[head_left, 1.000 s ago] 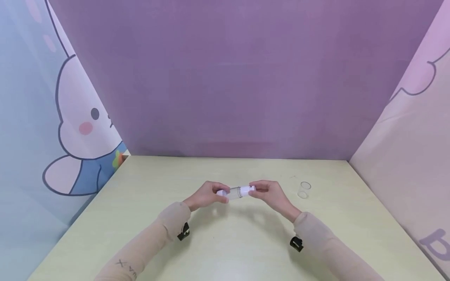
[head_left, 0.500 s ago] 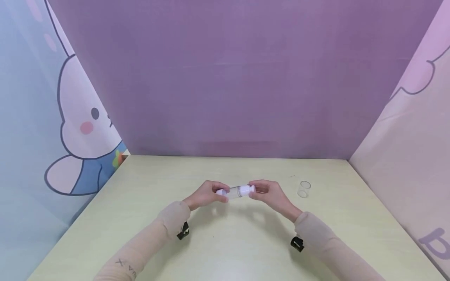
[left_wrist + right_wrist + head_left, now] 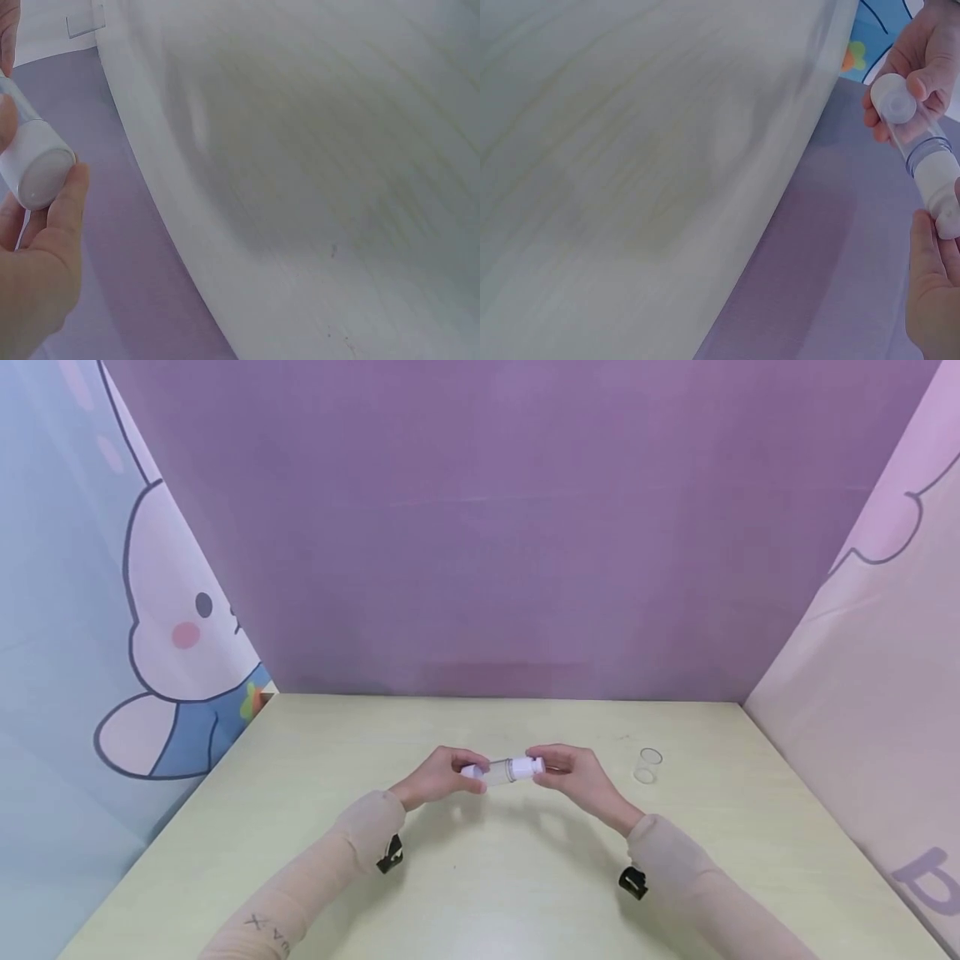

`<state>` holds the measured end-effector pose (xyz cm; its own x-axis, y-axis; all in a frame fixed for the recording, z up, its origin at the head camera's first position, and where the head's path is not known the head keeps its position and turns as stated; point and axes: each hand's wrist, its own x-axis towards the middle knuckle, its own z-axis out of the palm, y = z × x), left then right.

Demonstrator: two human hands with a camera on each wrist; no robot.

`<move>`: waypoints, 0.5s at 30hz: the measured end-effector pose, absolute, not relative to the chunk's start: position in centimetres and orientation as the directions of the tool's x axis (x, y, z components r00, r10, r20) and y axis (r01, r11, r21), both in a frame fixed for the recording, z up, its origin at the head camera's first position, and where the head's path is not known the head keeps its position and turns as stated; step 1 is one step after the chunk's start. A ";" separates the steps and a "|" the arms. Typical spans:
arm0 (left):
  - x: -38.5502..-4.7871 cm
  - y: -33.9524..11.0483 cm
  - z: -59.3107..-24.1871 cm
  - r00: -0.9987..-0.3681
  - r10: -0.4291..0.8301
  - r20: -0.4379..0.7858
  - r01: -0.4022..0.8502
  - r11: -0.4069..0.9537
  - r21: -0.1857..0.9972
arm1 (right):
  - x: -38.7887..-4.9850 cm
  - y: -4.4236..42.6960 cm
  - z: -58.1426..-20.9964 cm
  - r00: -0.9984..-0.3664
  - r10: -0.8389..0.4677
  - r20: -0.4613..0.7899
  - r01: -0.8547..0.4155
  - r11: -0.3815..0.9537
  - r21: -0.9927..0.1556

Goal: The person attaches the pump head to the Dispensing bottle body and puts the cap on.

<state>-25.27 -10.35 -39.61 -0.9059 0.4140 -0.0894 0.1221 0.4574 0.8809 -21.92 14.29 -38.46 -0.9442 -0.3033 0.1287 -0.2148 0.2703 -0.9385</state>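
A slim pump bottle (image 3: 498,772) with a clear middle and white ends is held level above the table, between both hands. My left hand (image 3: 438,773) grips its white base end, whose round bottom (image 3: 46,178) faces the left wrist camera. At the other end my right hand (image 3: 583,778) holds the white collar (image 3: 937,178) by the pump head (image 3: 949,217), thumb on one side and fingers on the other. A dark-edged ring seam runs between the clear body and the collar. Part of the base lies behind the left fingers.
On the pale wooden table (image 3: 480,877), a clear cylindrical cap (image 3: 647,766) stands upright to the right of my right hand. A purple panel (image 3: 487,527) rises along the back edge. Printed cloth walls (image 3: 187,568) close both sides.
The right hand's fingers have shifted slightly around the white pump end, and more of the pump head shows. The left hand and the bottle stay almost in place.
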 end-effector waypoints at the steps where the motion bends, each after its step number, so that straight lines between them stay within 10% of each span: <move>1: -25.3 -10.3 -39.6 -0.907 0.411 -0.091 0.120 0.459 0.880 | -21.9 14.3 -38.5 -0.944 -0.304 0.128 -0.214 0.272 -0.938; 15: -25.6 -10.1 -39.7 -0.908 0.411 -0.080 0.135 0.467 0.874 | -21.9 14.4 -38.4 -0.955 -0.276 0.108 -0.188 0.284 -0.940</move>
